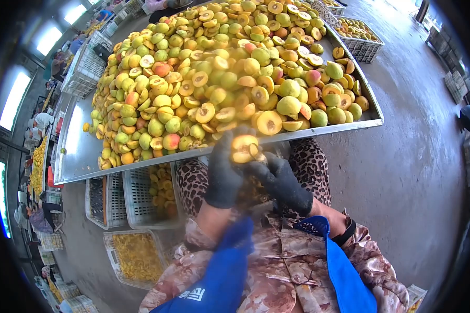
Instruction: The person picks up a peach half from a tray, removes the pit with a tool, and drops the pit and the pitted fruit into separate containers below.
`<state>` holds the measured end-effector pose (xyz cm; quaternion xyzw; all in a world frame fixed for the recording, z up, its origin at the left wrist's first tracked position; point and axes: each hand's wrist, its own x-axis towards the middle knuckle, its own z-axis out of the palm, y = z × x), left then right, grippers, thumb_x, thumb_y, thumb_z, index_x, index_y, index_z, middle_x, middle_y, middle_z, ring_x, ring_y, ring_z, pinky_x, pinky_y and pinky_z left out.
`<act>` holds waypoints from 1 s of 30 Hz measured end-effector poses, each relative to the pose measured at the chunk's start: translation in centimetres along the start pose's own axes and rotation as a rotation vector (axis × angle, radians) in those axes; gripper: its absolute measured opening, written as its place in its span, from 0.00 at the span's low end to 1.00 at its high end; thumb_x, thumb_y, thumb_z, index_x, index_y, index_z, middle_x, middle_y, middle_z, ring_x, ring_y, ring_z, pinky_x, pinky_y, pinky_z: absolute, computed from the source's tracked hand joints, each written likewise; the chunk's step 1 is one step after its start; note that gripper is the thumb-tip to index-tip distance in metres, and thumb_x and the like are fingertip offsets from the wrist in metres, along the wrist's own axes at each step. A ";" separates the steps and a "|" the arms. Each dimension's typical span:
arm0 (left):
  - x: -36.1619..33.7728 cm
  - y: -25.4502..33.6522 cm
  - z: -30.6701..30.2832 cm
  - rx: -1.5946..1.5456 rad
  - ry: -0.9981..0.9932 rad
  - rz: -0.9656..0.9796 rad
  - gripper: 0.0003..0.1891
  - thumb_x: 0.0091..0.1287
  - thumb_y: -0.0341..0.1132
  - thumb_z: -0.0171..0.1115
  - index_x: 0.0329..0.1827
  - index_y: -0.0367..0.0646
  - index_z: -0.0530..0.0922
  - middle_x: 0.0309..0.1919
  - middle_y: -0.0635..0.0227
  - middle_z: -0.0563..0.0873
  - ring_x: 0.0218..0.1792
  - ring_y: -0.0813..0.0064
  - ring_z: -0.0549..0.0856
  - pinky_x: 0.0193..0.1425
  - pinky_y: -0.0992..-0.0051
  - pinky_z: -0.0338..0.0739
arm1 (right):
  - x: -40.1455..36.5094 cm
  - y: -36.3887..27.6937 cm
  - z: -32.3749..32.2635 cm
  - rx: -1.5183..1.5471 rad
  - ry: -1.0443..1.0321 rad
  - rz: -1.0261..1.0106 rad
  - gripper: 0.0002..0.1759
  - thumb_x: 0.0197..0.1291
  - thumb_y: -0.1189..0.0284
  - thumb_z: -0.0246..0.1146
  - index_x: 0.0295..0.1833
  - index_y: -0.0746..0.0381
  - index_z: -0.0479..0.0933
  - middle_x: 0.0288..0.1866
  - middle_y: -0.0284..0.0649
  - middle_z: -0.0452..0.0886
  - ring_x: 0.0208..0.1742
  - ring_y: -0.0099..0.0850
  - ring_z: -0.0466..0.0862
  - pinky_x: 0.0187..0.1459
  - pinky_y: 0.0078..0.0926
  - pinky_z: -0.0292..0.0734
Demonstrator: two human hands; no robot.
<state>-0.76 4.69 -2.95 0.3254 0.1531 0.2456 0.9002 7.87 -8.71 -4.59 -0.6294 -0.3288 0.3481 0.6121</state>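
Observation:
My left hand (224, 169), in a dark glove, is wrapped around a cut peach (244, 149) just below the near rim of the metal table. The peach's cut flesh faces up, brownish at the centre. Close against its lower right side is my right hand (282, 182), also gloved, its fingers curled; whatever they hold is hidden. Beyond the hands, the metal table (350, 126) bears a big heap of peaches (193, 78), many halved with stones or hollows showing. A blurred smear covers the middle of the view.
Under the table stand white crates (133, 201), one with peach pieces in it. Below them a crate (109, 250) holds small yellow pieces. A full crate (368, 48) sits beyond the table's right side. Other people and crates line the left; a person (469, 117) is at far right.

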 end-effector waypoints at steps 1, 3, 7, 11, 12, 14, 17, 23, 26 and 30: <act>-0.1 -0.1 0.3 0.106 0.028 0.061 0.20 0.85 0.42 0.49 0.61 0.33 0.79 0.55 0.55 0.86 0.54 0.64 0.87 0.59 0.64 0.85 | 0.0 0.1 0.1 0.034 0.010 0.012 0.21 0.73 0.59 0.65 0.54 0.69 0.81 0.40 0.50 0.88 0.42 0.39 0.87 0.47 0.38 0.81; -0.4 -0.5 1.9 0.317 0.085 0.179 0.19 0.83 0.42 0.49 0.59 0.34 0.80 0.51 0.62 0.86 0.48 0.73 0.85 0.53 0.72 0.84 | 0.0 0.5 0.4 0.104 0.031 0.040 0.21 0.74 0.59 0.63 0.54 0.69 0.81 0.41 0.47 0.88 0.43 0.33 0.86 0.47 0.36 0.80; -0.6 -0.4 3.5 0.177 0.206 0.144 0.20 0.83 0.43 0.49 0.58 0.34 0.80 0.51 0.59 0.86 0.49 0.69 0.86 0.55 0.70 0.83 | -0.4 -0.6 0.6 0.158 0.009 0.135 0.21 0.74 0.60 0.62 0.54 0.69 0.81 0.40 0.43 0.87 0.44 0.28 0.84 0.47 0.32 0.80; -0.7 -1.1 2.8 0.275 0.157 0.242 0.19 0.83 0.42 0.49 0.58 0.34 0.80 0.49 0.57 0.86 0.48 0.69 0.86 0.51 0.71 0.83 | -1.0 -2.4 1.3 0.204 0.013 0.166 0.19 0.74 0.61 0.63 0.52 0.69 0.81 0.38 0.43 0.87 0.42 0.30 0.85 0.46 0.32 0.80; -0.8 -0.8 3.6 0.287 0.165 0.262 0.19 0.82 0.43 0.50 0.57 0.35 0.80 0.45 0.60 0.85 0.43 0.74 0.85 0.45 0.75 0.83 | -0.7 -2.0 1.4 0.191 0.015 0.109 0.19 0.74 0.61 0.63 0.52 0.69 0.81 0.38 0.45 0.87 0.41 0.31 0.86 0.45 0.33 0.81; -1.8 0.2 4.8 0.242 0.109 0.174 0.18 0.83 0.42 0.50 0.58 0.36 0.80 0.45 0.59 0.85 0.44 0.73 0.85 0.43 0.75 0.83 | -0.3 -0.1 0.9 0.015 0.047 -0.025 0.19 0.73 0.61 0.63 0.52 0.69 0.80 0.38 0.49 0.87 0.39 0.37 0.87 0.44 0.36 0.81; -2.2 0.4 4.4 0.191 0.061 0.139 0.19 0.85 0.44 0.49 0.58 0.34 0.79 0.55 0.55 0.85 0.56 0.63 0.85 0.59 0.67 0.82 | 0.2 0.3 -0.7 -0.325 0.075 -0.176 0.19 0.73 0.61 0.64 0.52 0.68 0.79 0.38 0.53 0.87 0.38 0.45 0.88 0.43 0.41 0.82; -2.0 -0.2 3.4 0.472 -0.026 0.394 0.17 0.84 0.43 0.53 0.54 0.36 0.79 0.57 0.55 0.85 0.58 0.57 0.87 0.66 0.60 0.83 | 0.0 1.2 0.8 -0.132 0.041 -0.280 0.21 0.74 0.59 0.64 0.57 0.68 0.77 0.40 0.53 0.87 0.41 0.45 0.88 0.46 0.41 0.81; -2.3 0.0 3.5 0.577 0.001 0.448 0.16 0.83 0.43 0.55 0.54 0.36 0.78 0.55 0.57 0.85 0.55 0.57 0.87 0.66 0.59 0.83 | -0.8 1.0 1.5 0.088 -0.025 -0.206 0.23 0.74 0.59 0.64 0.61 0.68 0.77 0.44 0.51 0.87 0.45 0.43 0.88 0.49 0.39 0.81; -2.9 1.0 4.6 0.790 -0.059 0.515 0.16 0.82 0.43 0.58 0.54 0.37 0.78 0.54 0.57 0.86 0.58 0.57 0.86 0.68 0.56 0.81 | -1.9 -0.4 2.0 0.257 -0.076 -0.131 0.24 0.74 0.57 0.65 0.63 0.66 0.77 0.55 0.47 0.87 0.54 0.42 0.86 0.57 0.36 0.79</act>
